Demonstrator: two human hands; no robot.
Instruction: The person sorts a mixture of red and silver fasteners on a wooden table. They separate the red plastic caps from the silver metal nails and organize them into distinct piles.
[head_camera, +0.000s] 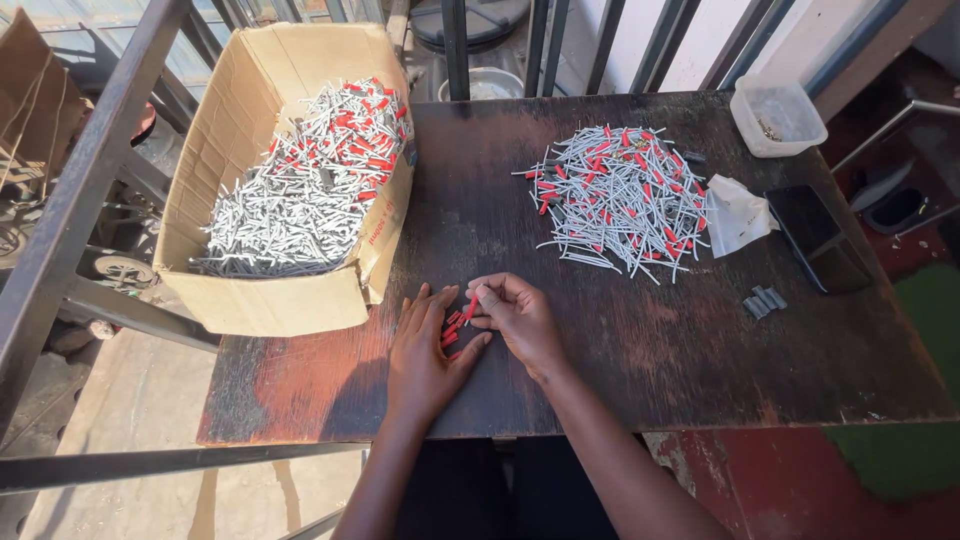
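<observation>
1. Carefully now — the right hand (518, 315) pinches 1 red plug (470, 308) between thumb and fingertips, so a light grip suits it.
2. Flat and spread, the left hand (425, 350) corrals the small red pile (451, 328) on the dark table (640, 350) — better kept close together.

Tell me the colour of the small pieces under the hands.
Red small pieces, head view.

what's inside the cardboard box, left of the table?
The cardboard box holds a heap of grey pins, many with red sleeves toward the far end. The heap covers the box bottom, so nothing beneath it shows.
</observation>
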